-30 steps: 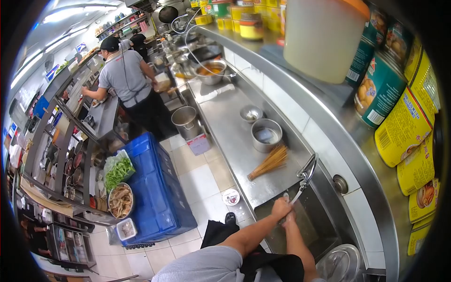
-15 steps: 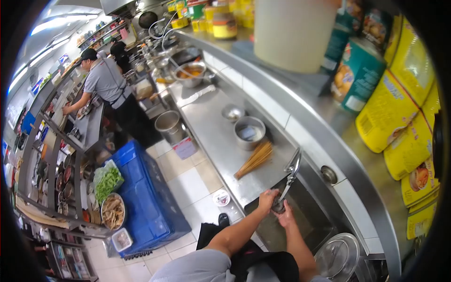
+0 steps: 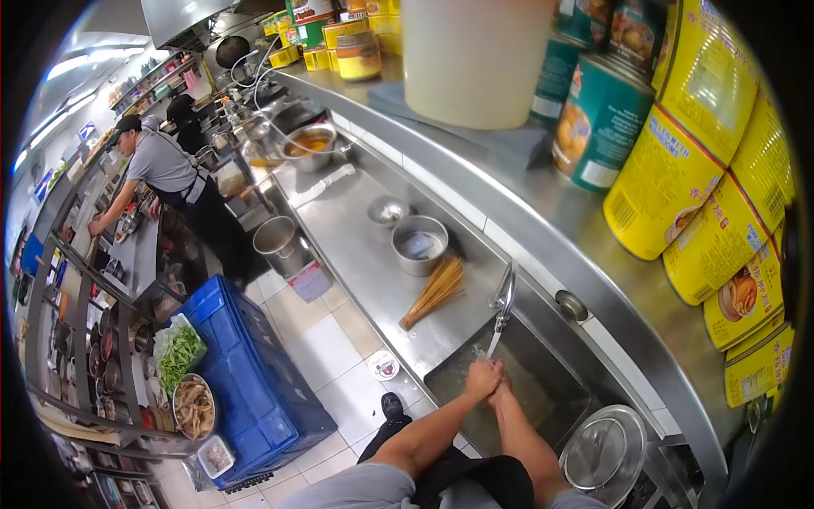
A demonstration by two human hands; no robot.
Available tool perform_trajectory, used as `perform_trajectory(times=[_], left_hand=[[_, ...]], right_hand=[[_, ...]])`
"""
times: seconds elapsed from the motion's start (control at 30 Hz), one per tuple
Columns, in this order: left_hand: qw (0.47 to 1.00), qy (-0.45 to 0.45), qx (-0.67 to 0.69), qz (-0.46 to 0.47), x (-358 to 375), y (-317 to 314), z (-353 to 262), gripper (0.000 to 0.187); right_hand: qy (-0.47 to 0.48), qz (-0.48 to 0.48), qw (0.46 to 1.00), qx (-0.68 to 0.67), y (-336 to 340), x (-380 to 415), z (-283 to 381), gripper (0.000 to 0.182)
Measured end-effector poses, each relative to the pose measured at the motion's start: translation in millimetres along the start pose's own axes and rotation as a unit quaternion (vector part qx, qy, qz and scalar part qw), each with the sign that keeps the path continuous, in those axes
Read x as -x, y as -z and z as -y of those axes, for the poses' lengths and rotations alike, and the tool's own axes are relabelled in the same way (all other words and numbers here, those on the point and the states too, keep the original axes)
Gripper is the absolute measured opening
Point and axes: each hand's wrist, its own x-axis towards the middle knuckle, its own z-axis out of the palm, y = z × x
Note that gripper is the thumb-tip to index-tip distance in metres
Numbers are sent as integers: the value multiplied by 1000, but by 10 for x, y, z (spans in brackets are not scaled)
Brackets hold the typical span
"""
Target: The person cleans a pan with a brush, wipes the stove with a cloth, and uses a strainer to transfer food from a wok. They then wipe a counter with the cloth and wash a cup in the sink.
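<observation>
My left hand (image 3: 482, 378) and my right hand (image 3: 502, 387) are pressed together, low over the metal sink (image 3: 551, 373). Their fingers are closed around each other, and whatever lies between the palms, if anything, is hidden. Just above them ends the spout of the metal tap (image 3: 502, 310), with water running onto the fingers. Splashes show by the knuckles.
Left of the sink, a bundled bamboo brush (image 3: 434, 293), a metal pot (image 3: 420, 246) and a small bowl (image 3: 387, 210) stand on the steel counter (image 3: 360, 229). Strainers (image 3: 604, 454) sit at right. Cans line the shelf (image 3: 475, 153). A co-worker (image 3: 170, 170) stands far left.
My hands were slightly apart under the tap, palms turned inward; now they are clasped together. The view has shifted a little, so the counter and shelf appear further left.
</observation>
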Motion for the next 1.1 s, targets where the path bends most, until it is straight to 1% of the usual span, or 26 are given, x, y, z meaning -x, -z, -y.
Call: perform_trajectory(times=[0.07,0.1,0.13,0.17,0.2,0.23,0.27,0.33,0.37,0.43,0.47,0.5,0.57,0.6,0.67,0.7,0.73,0.77,0.8,0.83,0.87,0.93,0.97,1.0,1.07,1.1], left_hand=[[977,-140,-161,-13,15,-37,21,40],[967,-147,-207,17,39,120,-103,41],[966,-156,-204,23,22,174,-65,41],[962,-166,-214,39,-20,209,-20,42],[956,-179,-225,56,-36,280,-71,44],[952,-230,-192,67,24,317,-138,46],[946,-247,-195,79,88,270,-175,46],[947,-275,-160,44,247,174,-192,42],[940,-296,-162,54,298,147,-240,42],[944,-323,64,10,404,144,-358,44],[958,-272,89,24,404,245,-409,44],[969,-217,111,38,370,397,-433,44],[967,-210,138,46,263,661,-360,44],[979,-186,76,38,223,766,-257,44],[981,-177,32,72,55,810,155,33],[981,-175,28,79,52,783,309,33],[980,-156,-9,126,87,782,345,33],[974,-136,-46,173,107,768,377,43],[973,-133,-47,181,103,720,357,43],[951,-253,-17,177,78,647,314,55],[914,-367,16,171,50,585,302,69],[952,-268,-55,137,-102,519,340,72],[966,-219,-57,123,-160,545,268,68],[964,-230,-55,124,-257,548,329,68],[916,-371,-117,100,-555,473,466,58],[893,-419,-121,113,-524,599,273,49]], right_hand=[[17,8,999,35,16,279,21,26],[-40,-5,996,83,610,-333,-183,52],[-31,-9,996,79,511,-65,-69,52],[-1,-18,958,285,248,448,89,63],[27,-32,879,475,46,803,222,76],[143,2,782,607,534,420,80,79],[152,-12,788,596,524,506,104,79],[432,31,637,638,334,653,106,77],[330,-5,627,705,162,641,89,70],[437,22,644,628,690,-291,-289,61],[487,38,643,590,956,-742,-473,57],[401,66,732,546,718,-372,-298,55],[218,68,879,418,176,446,84,52],[205,36,904,373,-1,474,150,53],[164,-56,956,236,-190,494,158,56],[185,17,968,169,166,-377,-102,59],[184,-7,975,128,-42,-130,-61,60],[183,-31,979,87,-376,152,48,60],[229,-52,965,114,-468,56,28,56],[273,-73,949,140,-493,-30,-7,52],[269,-81,950,136,-504,6,33,52],[243,63,966,-55,-569,92,175,40],[247,92,961,-83,-527,88,205,35],[257,95,958,-83,-545,174,227,35],[279,120,942,-144,-589,407,286,39],[307,142,934,-113,-567,516,320,47]])
